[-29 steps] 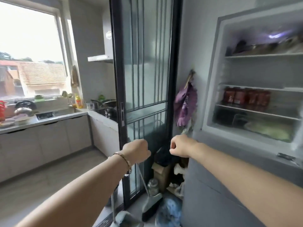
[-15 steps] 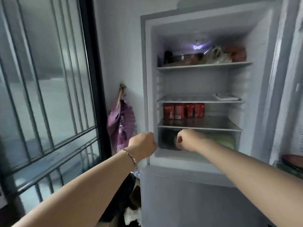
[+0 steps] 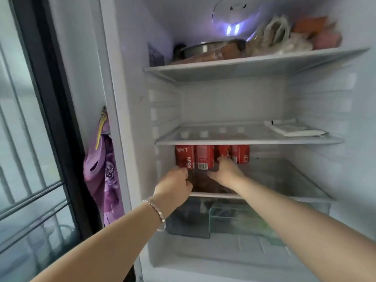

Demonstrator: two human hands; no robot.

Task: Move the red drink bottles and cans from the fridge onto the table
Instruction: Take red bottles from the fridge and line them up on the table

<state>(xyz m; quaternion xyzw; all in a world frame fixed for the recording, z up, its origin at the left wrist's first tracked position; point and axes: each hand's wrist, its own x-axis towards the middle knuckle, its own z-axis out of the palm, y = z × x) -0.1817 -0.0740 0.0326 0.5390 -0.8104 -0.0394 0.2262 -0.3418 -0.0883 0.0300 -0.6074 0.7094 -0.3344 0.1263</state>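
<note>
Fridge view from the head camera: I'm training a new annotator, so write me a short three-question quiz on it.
1. True or false: the red drinks stand on the top shelf.
2. What lies on the shelf directly above them? A) white packet B) egg carton C) milk jug
3. Which hand wears the bracelet?
Key: 1 false; 2 A; 3 the left hand.

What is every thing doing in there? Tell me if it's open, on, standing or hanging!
Fridge, open.
Fridge light, on.
Red drink bottles, upright on the third shelf down.
Left hand, at the leftmost bottle, by its base; grip unclear.
Right hand, among the bottles; grip unclear.
Crisper drawer, pushed in.
Purple bag, hanging beside the fridge.
</note>
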